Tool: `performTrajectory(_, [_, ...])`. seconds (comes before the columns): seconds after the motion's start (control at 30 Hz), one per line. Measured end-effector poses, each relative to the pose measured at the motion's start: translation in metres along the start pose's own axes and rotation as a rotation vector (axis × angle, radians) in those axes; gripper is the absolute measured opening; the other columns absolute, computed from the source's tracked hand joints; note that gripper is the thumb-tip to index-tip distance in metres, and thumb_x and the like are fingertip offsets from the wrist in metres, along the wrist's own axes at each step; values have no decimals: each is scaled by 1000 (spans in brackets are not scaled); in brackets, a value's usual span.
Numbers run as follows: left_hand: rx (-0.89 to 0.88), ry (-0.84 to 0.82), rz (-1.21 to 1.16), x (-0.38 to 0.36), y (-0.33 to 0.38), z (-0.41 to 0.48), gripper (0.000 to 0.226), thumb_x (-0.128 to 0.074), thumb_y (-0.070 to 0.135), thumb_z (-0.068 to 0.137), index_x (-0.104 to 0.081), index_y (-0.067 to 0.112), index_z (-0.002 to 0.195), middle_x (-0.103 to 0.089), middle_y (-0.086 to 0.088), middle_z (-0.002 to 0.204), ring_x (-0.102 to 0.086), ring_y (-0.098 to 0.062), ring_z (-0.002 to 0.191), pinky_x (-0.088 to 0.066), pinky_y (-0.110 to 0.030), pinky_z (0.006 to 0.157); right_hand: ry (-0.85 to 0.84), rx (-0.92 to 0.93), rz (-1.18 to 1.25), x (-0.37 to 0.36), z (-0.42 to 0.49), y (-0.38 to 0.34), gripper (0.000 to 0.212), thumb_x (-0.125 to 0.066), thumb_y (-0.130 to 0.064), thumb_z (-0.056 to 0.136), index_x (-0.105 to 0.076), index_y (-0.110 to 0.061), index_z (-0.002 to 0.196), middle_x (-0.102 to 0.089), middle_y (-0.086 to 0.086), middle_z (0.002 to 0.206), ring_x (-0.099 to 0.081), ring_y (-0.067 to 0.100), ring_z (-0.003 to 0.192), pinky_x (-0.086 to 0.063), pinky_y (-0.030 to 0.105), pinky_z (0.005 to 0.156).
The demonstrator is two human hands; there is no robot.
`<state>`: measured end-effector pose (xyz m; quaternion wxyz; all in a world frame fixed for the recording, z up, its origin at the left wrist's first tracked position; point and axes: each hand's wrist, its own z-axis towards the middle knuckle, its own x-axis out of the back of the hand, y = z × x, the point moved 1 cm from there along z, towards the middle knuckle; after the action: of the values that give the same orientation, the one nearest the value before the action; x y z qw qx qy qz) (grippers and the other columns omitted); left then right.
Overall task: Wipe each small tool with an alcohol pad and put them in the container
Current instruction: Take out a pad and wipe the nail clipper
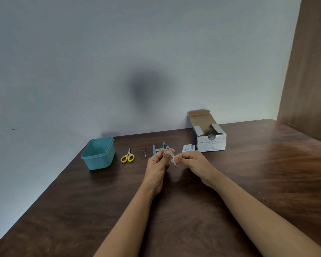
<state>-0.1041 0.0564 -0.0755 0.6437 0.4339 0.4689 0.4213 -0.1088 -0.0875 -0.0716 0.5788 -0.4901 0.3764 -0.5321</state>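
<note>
Left hand (160, 158) pinches metal clipper (167, 149), right hand (189, 160) pinches alcohol pad (175, 162) against it; wet metal in fingertip grip could slip and drop to bench (67, 210).

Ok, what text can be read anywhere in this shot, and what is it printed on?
"BD": front of the white box.
"Alcohol Swabs": same front, beside the logo.
Smaller lines below on the box: too blurred to read.
Print on the torn wrapper: too small to read.
No other text shows.
</note>
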Motion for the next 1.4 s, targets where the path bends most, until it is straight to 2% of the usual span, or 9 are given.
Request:
performTrajectory(0.23, [30,87,-76,0,1,1,17,-55,21,93,-70,12,94,-64,-4,82,-49,-15,77,-41,-25,72,-6,-3,27,-1,-2,-3,14,-70,-17,83,-76,-10,93,-76,2,92,-67,5,91,-48,14,83])
performTrajectory(0.4, [-6,62,-66,-1,2,-1,25,-60,31,84,-71,11,93,-66,-8,83,-53,-26,88,-45,-33,81,-7,23,69,-3,-6,-7,7,-71,-14,80,-76,-14,86,-76,0,86,-68,4,86,-49,13,82])
performTrajectory(0.57, [-16,71,-36,-2,1,-1,15,-60,21,91,-73,17,88,-71,2,80,-57,-14,83,-43,-29,78,63,43,94,-5,-6,-7,9,-74,-10,78,-77,-13,86,-76,-1,83,-68,3,82,-48,12,75])
performTrajectory(0.67, [-22,44,1,-4,2,-3,12,-62,20,90,-73,15,89,-71,4,83,-57,-8,81,-43,-22,73,121,33,146,-4,-6,-6,19,-76,-8,77,-73,-4,95,-75,8,88,-70,10,82,-51,14,73])
performTrajectory(0.77, [-20,44,14,-5,2,-2,10,-63,19,88,-72,15,89,-72,6,82,-56,-5,77,-43,-21,71,152,9,146,-2,-4,-5,29,-78,-10,74,-64,-3,98,-75,14,90,-71,18,84,-51,18,79])
performTrajectory(0.97, [1,42,-31,-3,1,-2,8,-64,17,86,-71,13,87,-71,4,77,-57,-8,74,-45,-22,71,37,-8,161,-2,-4,-3,32,-78,-8,73,-52,-9,93,-70,28,95,-69,34,94,-53,30,89])
performTrajectory(1.13, [8,19,29,-3,3,-2,12,-68,25,80,-72,15,87,-72,5,82,-58,-5,77,-44,-22,73,77,16,187,-1,-4,-6,33,-73,1,77,-45,-9,91,-74,15,81,-70,20,80,-52,18,77])
performTrajectory(1.23, [4,9,56,-6,4,-2,11,-65,20,86,-72,12,91,-72,5,82,-58,-2,74,-45,-16,68,108,15,209,1,-4,-5,34,-72,3,78,-43,-12,87,-73,9,72,-68,14,72,-50,17,78])
performTrajectory(1.4, [23,27,48,-5,5,-4,14,-63,24,89,-73,16,95,-72,0,99,-57,-9,90,-42,-25,77,100,-11,175,1,-4,-8,34,-72,-2,80,-40,-14,84,-73,10,78,-67,13,76,-49,19,83])
